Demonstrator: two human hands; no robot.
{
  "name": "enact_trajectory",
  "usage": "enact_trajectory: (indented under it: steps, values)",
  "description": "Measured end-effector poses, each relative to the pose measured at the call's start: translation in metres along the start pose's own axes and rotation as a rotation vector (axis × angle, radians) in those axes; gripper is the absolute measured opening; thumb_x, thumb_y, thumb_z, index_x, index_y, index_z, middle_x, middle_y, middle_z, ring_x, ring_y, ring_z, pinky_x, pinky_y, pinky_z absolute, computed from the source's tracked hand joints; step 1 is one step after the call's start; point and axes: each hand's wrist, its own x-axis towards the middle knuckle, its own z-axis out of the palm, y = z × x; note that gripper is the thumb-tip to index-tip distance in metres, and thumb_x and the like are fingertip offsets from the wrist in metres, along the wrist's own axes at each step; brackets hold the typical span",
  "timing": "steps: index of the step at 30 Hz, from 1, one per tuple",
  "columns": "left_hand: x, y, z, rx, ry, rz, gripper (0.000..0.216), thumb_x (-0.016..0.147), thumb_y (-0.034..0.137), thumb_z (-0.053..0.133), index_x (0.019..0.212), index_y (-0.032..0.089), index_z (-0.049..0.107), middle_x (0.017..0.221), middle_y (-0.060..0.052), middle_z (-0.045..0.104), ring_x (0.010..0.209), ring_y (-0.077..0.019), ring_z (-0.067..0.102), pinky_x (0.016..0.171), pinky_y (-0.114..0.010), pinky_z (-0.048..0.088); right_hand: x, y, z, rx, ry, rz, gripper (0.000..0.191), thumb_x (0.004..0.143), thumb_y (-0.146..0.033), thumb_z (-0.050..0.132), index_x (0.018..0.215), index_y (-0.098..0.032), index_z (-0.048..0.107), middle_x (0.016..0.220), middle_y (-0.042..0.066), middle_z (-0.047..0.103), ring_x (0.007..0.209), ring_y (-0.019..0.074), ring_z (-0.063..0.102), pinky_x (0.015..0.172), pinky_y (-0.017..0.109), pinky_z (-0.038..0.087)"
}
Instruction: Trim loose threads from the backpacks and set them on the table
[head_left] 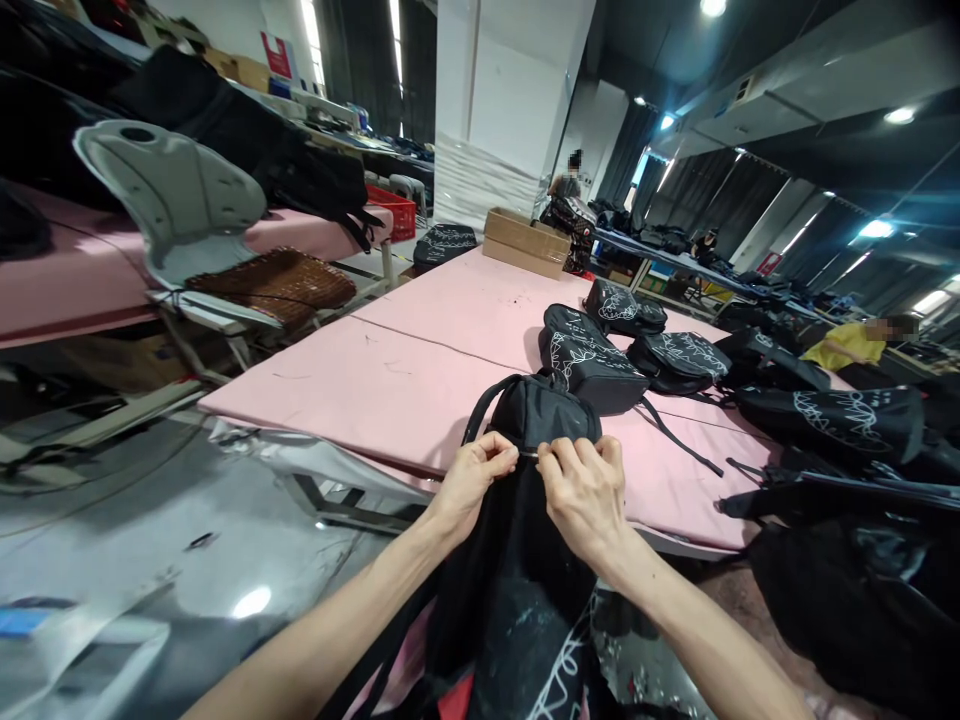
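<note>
A black backpack lies over the near edge of the pink table, its lower part hanging toward me with white line drawings on it. My left hand pinches thumb and finger together at the bag's edge. Close beside it, my right hand is closed too, fingers bent and gripping the same edge. A small pale strip shows between the two fingertips; what it is I cannot make out. The strap of the bag loops up on the left side.
Several black backpacks with white drawings, one of them this backpack, stand on the pink table to the right. A cardboard box sits at the far end. At left is a grey chair. People work in the background.
</note>
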Motion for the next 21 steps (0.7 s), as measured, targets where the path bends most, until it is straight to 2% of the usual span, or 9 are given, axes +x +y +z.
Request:
enact_trajectory:
  steps: [7, 11, 13, 15, 16, 18, 19, 20, 21]
  values:
    - [-0.003, -0.002, 0.006, 0.003, -0.013, 0.031, 0.027, 0.063, 0.034, 0.069, 0.06, 0.015, 0.049, 0.057, 0.004, 0.045, 0.055, -0.0086, 0.037, 0.055, -0.021, 0.032, 0.008, -0.019, -0.005, -0.125, -0.004, 0.005, 0.019, 0.071, 0.001, 0.047, 0.064, -0.015, 0.054, 0.06, 0.005, 0.051, 0.058, 0.0186, 0.043, 0.063, 0.034, 0.026]
    - [-0.005, 0.004, -0.003, 0.1, -0.009, 0.061, 0.027, 0.064, 0.037, 0.067, 0.061, 0.016, 0.051, 0.057, 0.004, 0.047, 0.056, -0.0099, 0.041, 0.056, -0.022, 0.035, 0.008, -0.012, -0.003, -0.028, -0.037, 0.054, 0.019, 0.072, 0.0, 0.05, 0.062, -0.016, 0.054, 0.06, 0.003, 0.052, 0.057, 0.0172, 0.045, 0.061, 0.033, 0.027]
    - [-0.009, 0.01, -0.014, 0.311, -0.016, 0.146, 0.026, 0.07, 0.041, 0.062, 0.063, 0.017, 0.054, 0.06, 0.001, 0.053, 0.062, -0.0137, 0.049, 0.063, -0.026, 0.04, 0.0, 0.004, -0.002, 0.128, -0.057, 0.146, 0.015, 0.077, -0.005, 0.052, 0.069, -0.016, 0.058, 0.065, 0.003, 0.057, 0.062, 0.017, 0.049, 0.064, 0.033, 0.03]
    - [-0.018, 0.01, -0.024, 0.716, 0.018, 0.359, 0.027, 0.077, 0.044, 0.055, 0.069, 0.019, 0.061, 0.074, -0.003, 0.063, 0.082, -0.0225, 0.056, 0.081, -0.037, 0.04, -0.017, 0.028, 0.003, 0.417, -0.031, 0.33, 0.008, 0.081, -0.015, 0.054, 0.084, -0.018, 0.061, 0.077, 0.004, 0.062, 0.071, 0.0168, 0.054, 0.069, 0.032, 0.035]
    - [-0.025, 0.007, -0.025, 0.952, 0.059, 0.508, 0.031, 0.079, 0.047, 0.052, 0.075, 0.019, 0.064, 0.086, -0.006, 0.066, 0.096, -0.028, 0.054, 0.089, -0.045, 0.035, -0.029, 0.041, 0.008, 0.587, 0.011, 0.464, 0.011, 0.083, -0.022, 0.054, 0.091, -0.019, 0.061, 0.084, 0.004, 0.063, 0.075, 0.0165, 0.055, 0.07, 0.03, 0.038]
    - [-0.045, -0.009, -0.017, 1.32, 0.093, 0.827, 0.041, 0.08, 0.053, 0.05, 0.091, 0.018, 0.067, 0.111, -0.013, 0.062, 0.115, -0.0356, 0.044, 0.098, -0.053, 0.024, -0.06, 0.061, 0.023, 0.887, 0.14, 0.793, 0.021, 0.081, -0.032, 0.056, 0.097, -0.018, 0.059, 0.09, 0.004, 0.062, 0.078, 0.0155, 0.056, 0.068, 0.027, 0.041]
    - [-0.057, -0.021, -0.009, 1.404, 0.064, 0.957, 0.046, 0.081, 0.055, 0.047, 0.098, 0.016, 0.065, 0.117, -0.015, 0.059, 0.117, -0.0359, 0.042, 0.099, -0.054, 0.022, -0.078, 0.068, 0.033, 0.978, 0.209, 0.953, 0.026, 0.078, -0.036, 0.059, 0.096, -0.017, 0.059, 0.088, 0.004, 0.061, 0.076, 0.015, 0.056, 0.065, 0.026, 0.042]
    - [-0.069, -0.034, 0.001, 1.424, -0.034, 1.038, 0.046, 0.083, 0.052, 0.044, 0.102, 0.015, 0.064, 0.117, -0.015, 0.059, 0.116, -0.033, 0.044, 0.1, -0.05, 0.023, -0.096, 0.071, 0.044, 1.039, 0.255, 1.09, 0.033, 0.073, -0.039, 0.063, 0.097, -0.016, 0.059, 0.086, 0.003, 0.06, 0.074, 0.0142, 0.055, 0.062, 0.025, 0.042]
    - [-0.08, -0.046, 0.012, 1.407, -0.123, 1.063, 0.039, 0.087, 0.045, 0.042, 0.104, 0.017, 0.063, 0.114, -0.011, 0.062, 0.112, -0.0271, 0.049, 0.103, -0.046, 0.022, -0.115, 0.07, 0.055, 1.093, 0.272, 1.21, 0.04, 0.068, -0.041, 0.067, 0.098, -0.015, 0.059, 0.079, 0.001, 0.059, 0.066, 0.0123, 0.052, 0.057, 0.023, 0.04]
